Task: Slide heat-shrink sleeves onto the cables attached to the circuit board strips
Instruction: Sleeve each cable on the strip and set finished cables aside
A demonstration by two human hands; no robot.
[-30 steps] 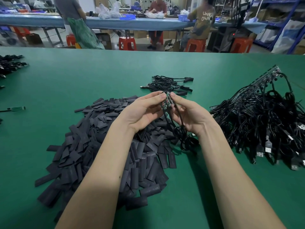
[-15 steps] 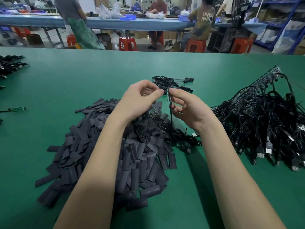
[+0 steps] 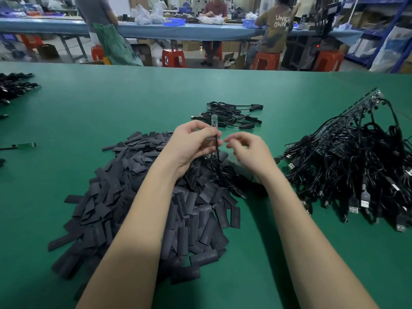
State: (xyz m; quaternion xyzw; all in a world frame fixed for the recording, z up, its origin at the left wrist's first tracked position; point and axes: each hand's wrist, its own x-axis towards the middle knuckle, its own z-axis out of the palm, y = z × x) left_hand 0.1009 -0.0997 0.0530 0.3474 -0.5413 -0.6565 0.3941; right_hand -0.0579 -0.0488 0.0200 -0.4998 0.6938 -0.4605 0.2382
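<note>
Above the heap of flat black heat-shrink sleeves [image 3: 142, 210], our left hand [image 3: 191, 143] pinches a thin black cable [image 3: 216, 150] carrying a small green circuit board strip [image 3: 214, 120]; our right hand [image 3: 247, 150] hovers beside it, fingers loosely curled, holding nothing.

Small green board strip [image 3: 214, 120] upright, black cable [image 3: 216, 150] hanging below, over heap of flat black sleeves [image 3: 138, 197].

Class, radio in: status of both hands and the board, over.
Left hand grips small circuit board, cable hanging. Right hand loose, holding nothing. Sleeve pile underneath; nothing blocking.
</note>
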